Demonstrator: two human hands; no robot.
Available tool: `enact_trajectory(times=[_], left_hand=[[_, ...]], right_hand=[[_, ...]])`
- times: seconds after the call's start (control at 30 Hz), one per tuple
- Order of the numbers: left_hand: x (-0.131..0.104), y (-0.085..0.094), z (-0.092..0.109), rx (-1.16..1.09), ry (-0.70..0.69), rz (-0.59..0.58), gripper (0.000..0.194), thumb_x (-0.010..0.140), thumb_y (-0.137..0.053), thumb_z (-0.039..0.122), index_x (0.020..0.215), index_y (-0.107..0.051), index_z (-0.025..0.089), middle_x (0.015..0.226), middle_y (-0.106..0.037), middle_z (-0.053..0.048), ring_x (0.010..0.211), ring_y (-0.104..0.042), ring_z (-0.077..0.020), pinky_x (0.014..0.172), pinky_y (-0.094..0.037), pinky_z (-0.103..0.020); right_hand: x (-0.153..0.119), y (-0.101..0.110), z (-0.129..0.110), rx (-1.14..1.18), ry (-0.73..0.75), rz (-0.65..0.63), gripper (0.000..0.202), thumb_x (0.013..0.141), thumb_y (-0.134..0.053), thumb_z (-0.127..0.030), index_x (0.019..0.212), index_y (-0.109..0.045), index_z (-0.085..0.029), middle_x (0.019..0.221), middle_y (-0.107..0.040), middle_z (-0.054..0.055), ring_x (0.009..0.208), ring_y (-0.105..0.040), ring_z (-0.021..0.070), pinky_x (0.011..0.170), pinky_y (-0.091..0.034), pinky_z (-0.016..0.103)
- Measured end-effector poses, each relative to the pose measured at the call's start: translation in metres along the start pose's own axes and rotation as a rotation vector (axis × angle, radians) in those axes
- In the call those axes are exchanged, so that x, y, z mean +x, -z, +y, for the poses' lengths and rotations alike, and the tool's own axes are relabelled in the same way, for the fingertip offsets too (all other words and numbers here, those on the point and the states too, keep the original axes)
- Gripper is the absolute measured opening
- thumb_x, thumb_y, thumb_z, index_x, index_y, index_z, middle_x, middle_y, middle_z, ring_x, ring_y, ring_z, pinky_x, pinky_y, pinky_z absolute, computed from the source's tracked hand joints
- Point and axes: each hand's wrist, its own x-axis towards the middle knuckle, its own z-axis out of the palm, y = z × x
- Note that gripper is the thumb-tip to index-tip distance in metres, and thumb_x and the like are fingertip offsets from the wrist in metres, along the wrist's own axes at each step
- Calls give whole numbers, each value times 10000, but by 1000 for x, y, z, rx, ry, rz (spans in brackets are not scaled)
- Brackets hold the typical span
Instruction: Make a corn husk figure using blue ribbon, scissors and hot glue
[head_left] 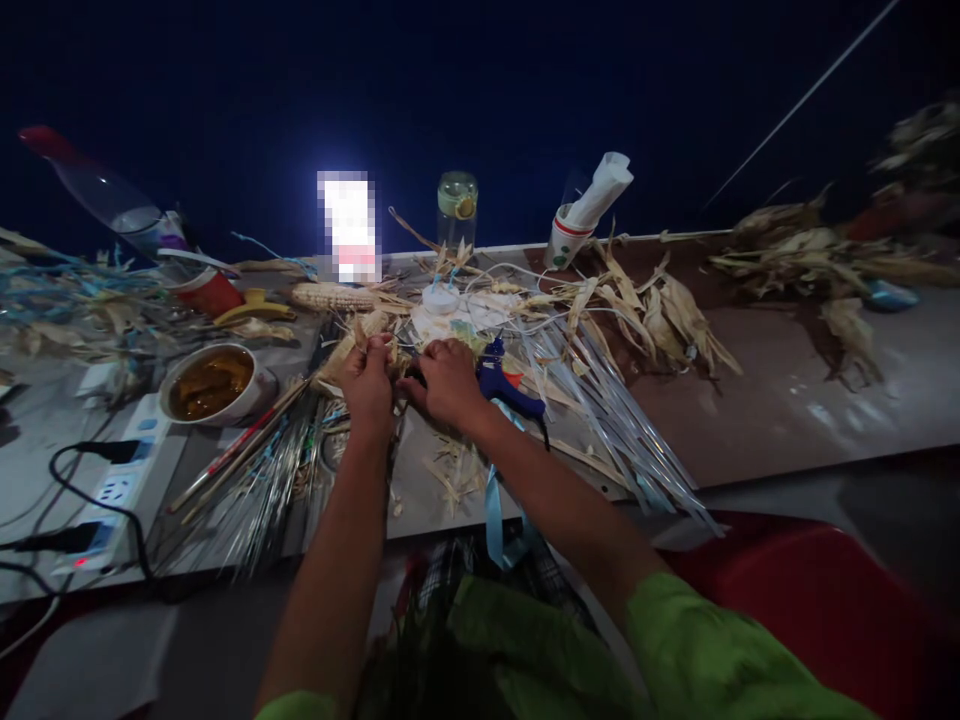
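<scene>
My left hand (367, 382) is closed in a pinch above the near middle of the table. Pale dried corn husk (337, 365) lies right behind and beside its fingers. What the fingertips hold is too small and dim to make out. Close by on the right, my right hand (448, 382) is closed, palm down, with thumb and fingers drawn together toward the left hand; its grip is hidden. A blue glue gun (517, 388) lies just right of it. Light blue ribbon (493, 515) hangs over the table edge below my right forearm.
Clear glue sticks (622, 420) and husks (667, 320) lie right. At left are thin wires (277, 500), a bowl of brown liquid (251, 405), a power strip (124, 490) and a corn cob (334, 297). A lit screen (347, 225), jar (457, 205) and paper cup (568, 240) stand behind.
</scene>
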Motion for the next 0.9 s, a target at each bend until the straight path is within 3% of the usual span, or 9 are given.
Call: enact_trajectory(times=[0.1, 0.27, 0.4, 0.53, 0.63, 0.8, 0.9], left_hand=[[2, 2, -3, 4, -1, -14, 247, 680, -654, 325, 831, -658, 130, 541, -427, 58, 434, -316, -23, 400, -234, -165], [1, 3, -5, 105, -16, -47, 210, 678, -645, 321, 800, -656, 151, 563, -477, 52, 468, -381, -44, 451, -301, -178], [-5, -1, -2, 228, 20, -177, 271, 679, -647, 404, 748, -652, 142, 642, -566, 10, 583, -476, -86, 545, -374, -203], [-10, -4, 1, 312, 56, -338, 239, 638, -684, 344, 752, -644, 138, 631, -565, 15, 576, -462, -90, 529, -353, -205], [-10, -4, -1, 296, 103, -395, 188, 612, -696, 286, 672, -596, 139, 551, -494, 43, 508, -403, -69, 486, -314, -198], [-8, -3, -7, 131, 156, -305, 233, 592, -720, 280, 732, -591, 145, 570, -502, 52, 485, -403, -52, 473, -315, -183], [-10, -5, -8, 52, 158, -313, 245, 592, -734, 292, 736, -605, 141, 600, -533, 41, 505, -430, -50, 487, -333, -174]], right_hand=[[1, -1, -2, 29, -17, -12, 214, 812, -531, -350, 864, -670, -196, 1016, -600, 87, 1003, -419, 255, 853, -305, 401], [9, 5, 12, 214, -166, 90, 164, 808, -529, -288, 783, -668, -206, 890, -618, 42, 929, -461, 200, 840, -314, 348], [13, 13, 26, 276, -279, 204, 153, 785, -540, -278, 729, -652, -189, 868, -626, 41, 923, -480, 200, 841, -316, 342], [14, 17, 35, 313, -352, 276, 146, 774, -540, -278, 710, -640, -193, 861, -630, 34, 942, -488, 210, 852, -310, 360], [15, 18, 38, 400, -344, 304, 169, 776, -537, -294, 679, -622, -184, 804, -613, 29, 888, -502, 185, 851, -328, 346], [15, 18, 34, 665, -217, 288, 251, 797, -510, -381, 682, -581, -169, 729, -556, 7, 736, -507, 124, 741, -391, 265], [15, 15, 27, 659, -170, 222, 165, 749, -557, -310, 663, -552, -170, 720, -539, -5, 729, -496, 115, 728, -386, 248]])
